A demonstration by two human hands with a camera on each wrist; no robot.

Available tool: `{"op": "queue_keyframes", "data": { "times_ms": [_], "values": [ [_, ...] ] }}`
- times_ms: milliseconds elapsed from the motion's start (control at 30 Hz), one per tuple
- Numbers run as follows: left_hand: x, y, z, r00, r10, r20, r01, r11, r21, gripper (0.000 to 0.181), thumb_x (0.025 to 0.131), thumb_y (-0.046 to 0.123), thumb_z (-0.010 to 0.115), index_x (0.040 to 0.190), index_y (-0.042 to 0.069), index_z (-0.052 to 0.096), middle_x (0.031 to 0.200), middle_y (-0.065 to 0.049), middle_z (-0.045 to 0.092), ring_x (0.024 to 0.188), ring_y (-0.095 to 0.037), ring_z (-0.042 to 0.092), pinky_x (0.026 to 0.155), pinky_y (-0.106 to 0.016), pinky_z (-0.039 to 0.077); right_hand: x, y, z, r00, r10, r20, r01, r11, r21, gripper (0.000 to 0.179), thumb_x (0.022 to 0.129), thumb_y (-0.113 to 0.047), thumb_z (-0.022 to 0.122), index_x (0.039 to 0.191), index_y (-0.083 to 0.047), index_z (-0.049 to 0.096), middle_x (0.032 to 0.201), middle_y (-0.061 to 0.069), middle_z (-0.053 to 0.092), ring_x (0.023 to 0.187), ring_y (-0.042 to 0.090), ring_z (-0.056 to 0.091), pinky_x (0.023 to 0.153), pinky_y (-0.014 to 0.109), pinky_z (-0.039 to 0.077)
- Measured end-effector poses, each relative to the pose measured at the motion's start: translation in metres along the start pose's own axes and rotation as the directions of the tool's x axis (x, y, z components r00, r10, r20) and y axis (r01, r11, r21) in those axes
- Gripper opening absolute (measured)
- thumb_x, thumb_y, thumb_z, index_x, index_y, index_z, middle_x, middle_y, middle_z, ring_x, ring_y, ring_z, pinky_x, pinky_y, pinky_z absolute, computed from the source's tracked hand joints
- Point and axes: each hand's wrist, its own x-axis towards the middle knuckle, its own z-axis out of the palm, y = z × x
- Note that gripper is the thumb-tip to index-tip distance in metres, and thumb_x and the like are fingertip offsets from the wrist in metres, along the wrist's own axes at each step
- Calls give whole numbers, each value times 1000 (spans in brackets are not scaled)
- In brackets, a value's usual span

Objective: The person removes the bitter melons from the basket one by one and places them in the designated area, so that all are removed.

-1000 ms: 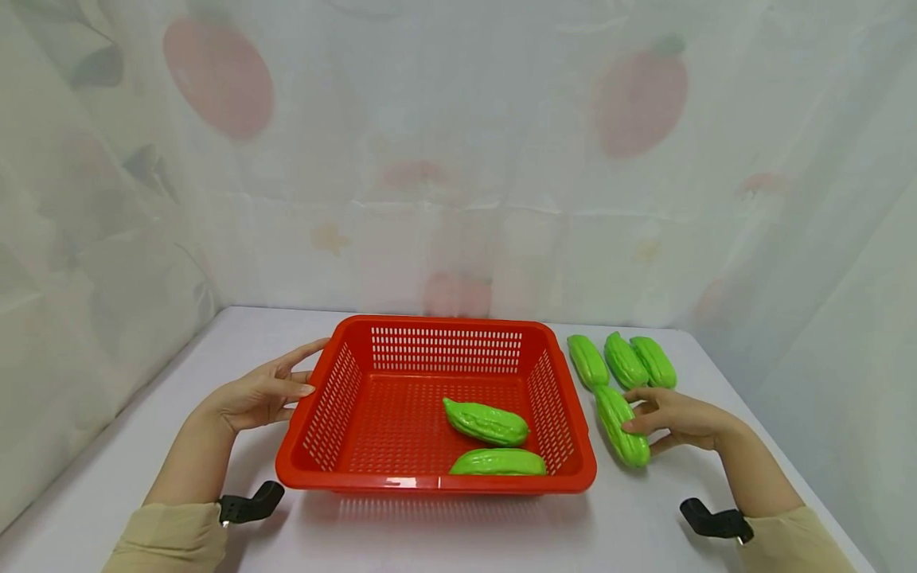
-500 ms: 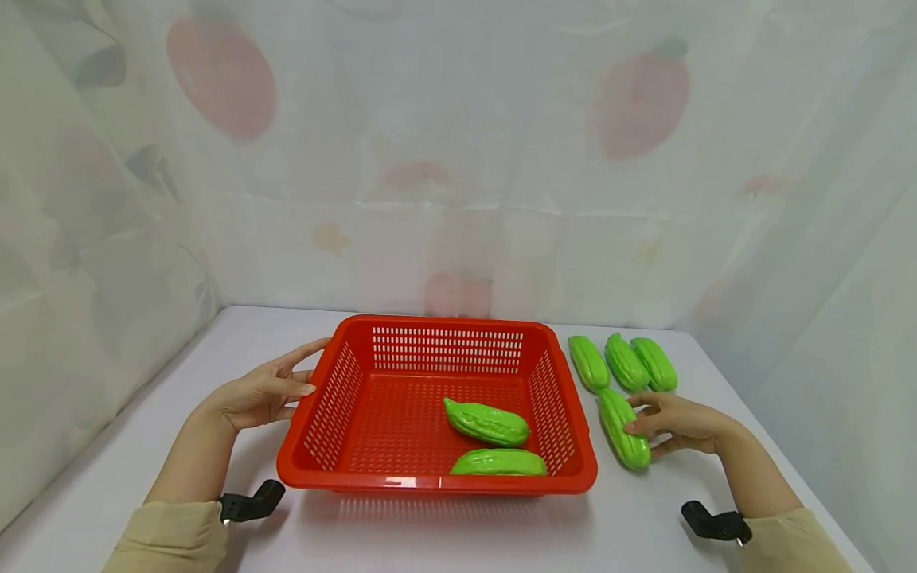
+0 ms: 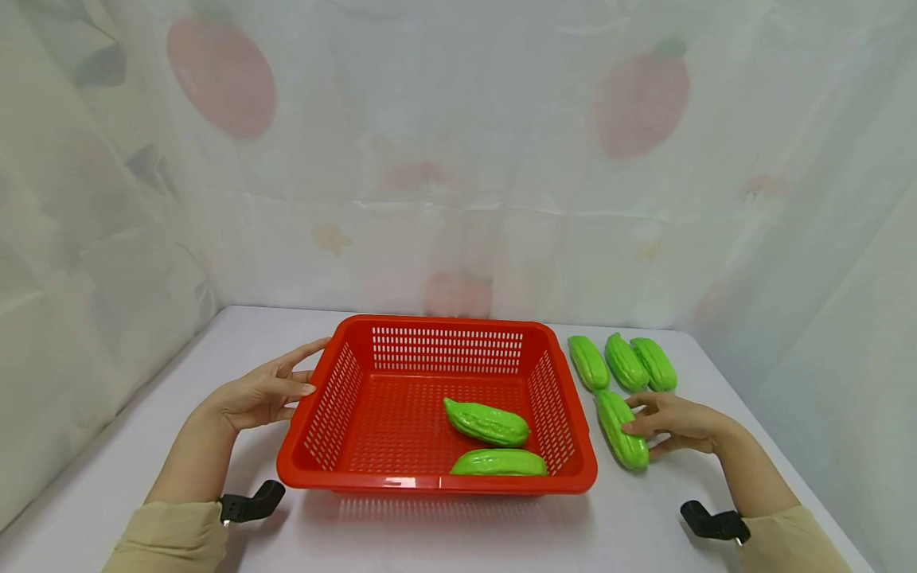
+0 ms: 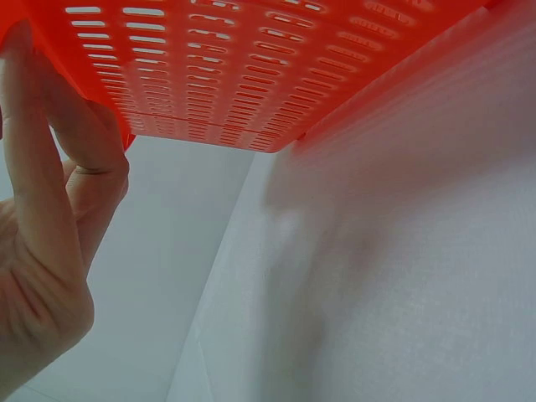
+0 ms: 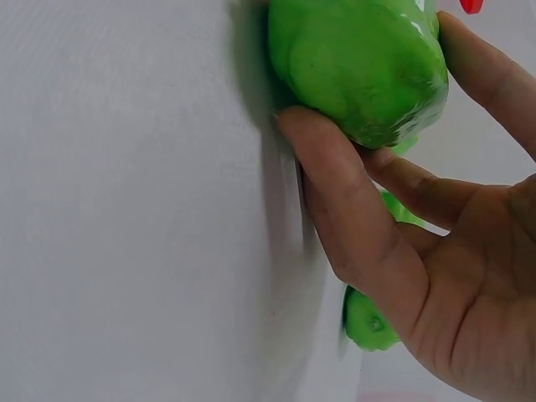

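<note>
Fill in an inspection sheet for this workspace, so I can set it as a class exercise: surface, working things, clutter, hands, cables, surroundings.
Surface: white tabletop, bearing soft shadows.
Working things: red basket with two green gourds inside; four more lie to its right, three further back and one nearer gourd.
Clutter: nothing seen.
Hands: left hand holds the red basket at its left rim; right hand holds the nearer gourd.
Cables: nothing seen.
Surroundings: pale curtain with faded fruit prints behind the white tabletop; tan sleeves and black wrist devices on the person.
</note>
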Motion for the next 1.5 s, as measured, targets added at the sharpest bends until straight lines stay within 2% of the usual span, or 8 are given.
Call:
{"op": "queue_keyframes", "data": {
  "times_ms": [867, 1233, 1500],
  "values": [
    [-2, -1, 0, 1000, 2, -2, -2, 1000, -8, 69, 100, -2, 39, 157, 27, 12, 125, 0, 67, 104, -13, 71, 88, -35, 60, -5, -1, -5, 999, -17, 28, 18, 999, -31, 73, 94, -29, 66, 145, 8, 29, 127, 22, 51, 92, 21, 62, 79, 41, 62],
    [0, 0, -1, 1000, 3, 20, -2, 1000, -10, 70, 101, -2, 39, 157, 27, 10, 125, 0, 66, 105, -13, 71, 89, -34, 60, -9, -9, -11, 999, -41, 31, 44, 996, -80, 72, 93, -31, 67, 145, 5, 33, 136, 27, 50, 102, 23, 62, 85, 45, 61],
    [0, 0, -1, 1000, -3, 3, 3, 1000, -12, 71, 100, -3, 39, 158, 26, 9, 126, 0, 67, 104, -13, 71, 88, -34, 60, -17, -24, -24, 995, -102, 17, 104, 987, -123, 71, 93, -31, 64, 148, 4, 33, 142, 28, 46, 116, 30, 61, 91, 47, 59]
  ]
}}
